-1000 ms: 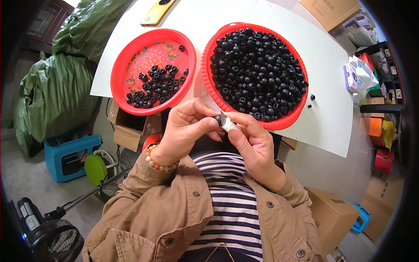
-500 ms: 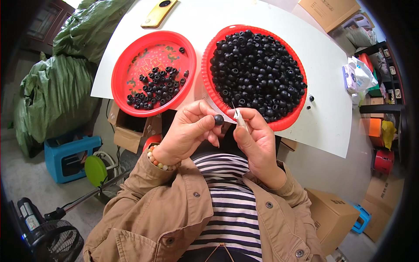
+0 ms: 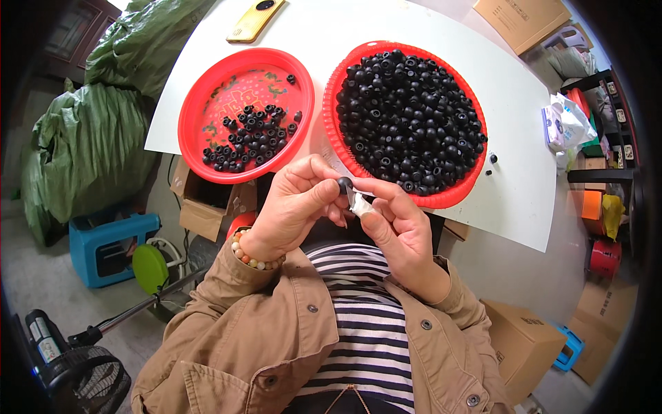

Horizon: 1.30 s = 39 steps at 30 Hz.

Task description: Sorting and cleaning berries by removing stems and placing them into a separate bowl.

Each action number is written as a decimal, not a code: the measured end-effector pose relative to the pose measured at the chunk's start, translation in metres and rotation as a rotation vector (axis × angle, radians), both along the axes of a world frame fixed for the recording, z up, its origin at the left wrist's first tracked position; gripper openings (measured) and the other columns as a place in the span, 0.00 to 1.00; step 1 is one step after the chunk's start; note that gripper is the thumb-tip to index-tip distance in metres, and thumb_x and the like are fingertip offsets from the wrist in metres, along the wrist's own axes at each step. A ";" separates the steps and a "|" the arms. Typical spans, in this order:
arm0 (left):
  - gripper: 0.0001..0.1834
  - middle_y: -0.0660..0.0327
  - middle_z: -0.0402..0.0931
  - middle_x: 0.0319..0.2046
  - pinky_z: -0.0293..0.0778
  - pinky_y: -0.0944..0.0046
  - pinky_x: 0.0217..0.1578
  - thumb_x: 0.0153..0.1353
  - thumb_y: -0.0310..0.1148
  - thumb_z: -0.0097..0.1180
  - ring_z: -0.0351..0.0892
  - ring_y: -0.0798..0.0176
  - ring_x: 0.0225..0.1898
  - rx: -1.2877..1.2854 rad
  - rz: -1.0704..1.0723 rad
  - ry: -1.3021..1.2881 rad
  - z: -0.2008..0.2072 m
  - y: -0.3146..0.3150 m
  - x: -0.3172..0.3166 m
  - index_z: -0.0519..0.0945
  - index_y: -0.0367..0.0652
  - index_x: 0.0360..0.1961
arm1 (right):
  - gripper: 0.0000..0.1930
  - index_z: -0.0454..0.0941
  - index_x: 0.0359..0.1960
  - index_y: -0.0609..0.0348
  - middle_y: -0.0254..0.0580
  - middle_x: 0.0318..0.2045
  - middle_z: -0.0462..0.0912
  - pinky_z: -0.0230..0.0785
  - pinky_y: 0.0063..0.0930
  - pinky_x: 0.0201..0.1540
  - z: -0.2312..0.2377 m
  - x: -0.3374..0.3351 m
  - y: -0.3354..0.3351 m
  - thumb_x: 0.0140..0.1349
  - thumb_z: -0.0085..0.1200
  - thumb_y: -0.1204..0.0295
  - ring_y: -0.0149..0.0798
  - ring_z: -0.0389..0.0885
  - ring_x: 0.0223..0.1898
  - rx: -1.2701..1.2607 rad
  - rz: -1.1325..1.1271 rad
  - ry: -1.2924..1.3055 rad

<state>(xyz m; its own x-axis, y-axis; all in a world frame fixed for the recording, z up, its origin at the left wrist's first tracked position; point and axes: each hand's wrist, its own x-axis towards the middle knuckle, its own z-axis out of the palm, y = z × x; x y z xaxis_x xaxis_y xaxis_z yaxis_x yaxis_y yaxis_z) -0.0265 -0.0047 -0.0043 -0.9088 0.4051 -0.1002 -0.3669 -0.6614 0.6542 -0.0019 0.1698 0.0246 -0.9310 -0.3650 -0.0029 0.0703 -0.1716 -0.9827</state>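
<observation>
Between the thumb and fingers of my left hand (image 3: 302,194) is a small round black piece (image 3: 345,183), like a hollow rubber ball. My right hand (image 3: 400,224) pinches a small thin blade wrapped in white (image 3: 360,205); its narrow tip points up at the black piece and appears to touch it. Both hands are close together in front of my chest, at the table's near edge. Beyond them stands a red basket (image 3: 329,124) heaped with similar black pieces (image 3: 407,117). To its left, a red round tray (image 3: 196,90) holds a smaller group of these pieces (image 3: 252,141).
A yellow phone (image 3: 254,22) lies on the white table (image 3: 514,165) at the back. Two loose black bits (image 3: 492,159) lie right of the basket. Green sacks (image 3: 83,152) and a blue stool (image 3: 110,248) are at left, cardboard boxes (image 3: 524,338) at right.
My right hand has moved left, bringing the blade from beside the black piece up against it. My left hand keeps its hold, almost still.
</observation>
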 end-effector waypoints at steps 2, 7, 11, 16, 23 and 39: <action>0.05 0.59 0.75 0.27 0.77 0.71 0.25 0.59 0.29 0.51 0.76 0.71 0.23 -0.026 0.013 0.005 0.001 0.000 0.001 0.71 0.39 0.33 | 0.16 0.66 0.50 0.65 0.38 0.34 0.78 0.64 0.15 0.39 0.001 0.000 -0.002 0.62 0.47 0.73 0.22 0.73 0.36 -0.014 -0.002 0.020; 0.04 0.57 0.76 0.27 0.78 0.70 0.26 0.59 0.27 0.51 0.77 0.70 0.24 -0.043 0.021 0.019 -0.001 -0.001 0.002 0.71 0.38 0.33 | 0.15 0.66 0.50 0.67 0.41 0.38 0.77 0.66 0.19 0.44 0.003 0.000 -0.005 0.62 0.45 0.75 0.27 0.75 0.40 -0.097 0.008 0.015; 0.04 0.57 0.76 0.28 0.78 0.71 0.26 0.59 0.26 0.51 0.77 0.70 0.25 -0.099 0.044 0.057 0.001 -0.001 0.001 0.71 0.37 0.32 | 0.15 0.66 0.50 0.67 0.41 0.39 0.77 0.66 0.20 0.44 0.001 0.000 -0.004 0.63 0.45 0.75 0.27 0.75 0.40 -0.115 0.009 0.002; 0.03 0.56 0.76 0.29 0.78 0.70 0.26 0.58 0.25 0.51 0.77 0.69 0.25 -0.205 0.052 0.172 0.004 0.001 0.002 0.72 0.36 0.31 | 0.15 0.66 0.50 0.66 0.40 0.37 0.76 0.65 0.17 0.42 -0.005 0.001 -0.004 0.63 0.44 0.73 0.25 0.73 0.38 -0.134 -0.003 -0.010; 0.05 0.55 0.76 0.28 0.78 0.69 0.27 0.59 0.28 0.51 0.78 0.68 0.26 0.010 -0.013 0.031 -0.002 0.001 0.001 0.70 0.37 0.33 | 0.16 0.63 0.51 0.65 0.36 0.35 0.75 0.62 0.14 0.40 -0.008 0.001 -0.002 0.64 0.44 0.71 0.22 0.71 0.36 -0.275 -0.001 -0.145; 0.05 0.57 0.76 0.28 0.78 0.72 0.26 0.58 0.26 0.52 0.77 0.70 0.25 -0.117 -0.014 0.046 0.008 -0.001 0.003 0.71 0.35 0.31 | 0.05 0.74 0.35 0.64 0.32 0.26 0.78 0.66 0.13 0.31 0.006 -0.005 -0.005 0.57 0.52 0.77 0.19 0.72 0.29 0.126 -0.146 0.134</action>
<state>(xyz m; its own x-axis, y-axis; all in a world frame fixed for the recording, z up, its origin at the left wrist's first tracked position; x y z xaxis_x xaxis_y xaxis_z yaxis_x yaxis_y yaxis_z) -0.0238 -0.0053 0.0036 -0.9078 0.4059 -0.1058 -0.3434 -0.5745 0.7430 -0.0067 0.1643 0.0309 -0.9690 -0.2310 0.0873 -0.0789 -0.0456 -0.9958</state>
